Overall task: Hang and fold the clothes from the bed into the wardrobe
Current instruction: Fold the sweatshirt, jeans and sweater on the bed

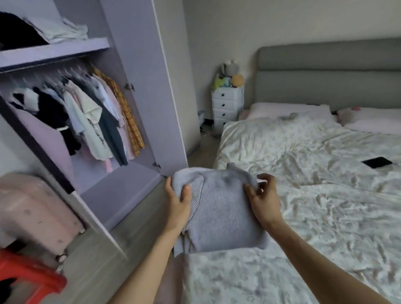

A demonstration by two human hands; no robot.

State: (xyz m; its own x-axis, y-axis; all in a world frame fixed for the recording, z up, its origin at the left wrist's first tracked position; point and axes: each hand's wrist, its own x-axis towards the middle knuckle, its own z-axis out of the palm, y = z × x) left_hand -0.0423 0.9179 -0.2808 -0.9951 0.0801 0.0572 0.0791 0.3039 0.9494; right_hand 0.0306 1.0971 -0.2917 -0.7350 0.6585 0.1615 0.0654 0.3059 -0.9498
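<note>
A folded pale blue-grey ribbed garment is held between both hands over the left edge of the bed. My left hand grips its left side, thumb on top. Gripping the top right corner is my right hand. The lilac wardrobe stands open to the left. Several shirts hang on its rail. On the shelf above lie folded pale cloth and something dark.
A black phone lies on the crumpled white duvet. A pink suitcase and a red stool stand at lower left by the wardrobe. A white drawer unit with soft toys sits beside the grey headboard.
</note>
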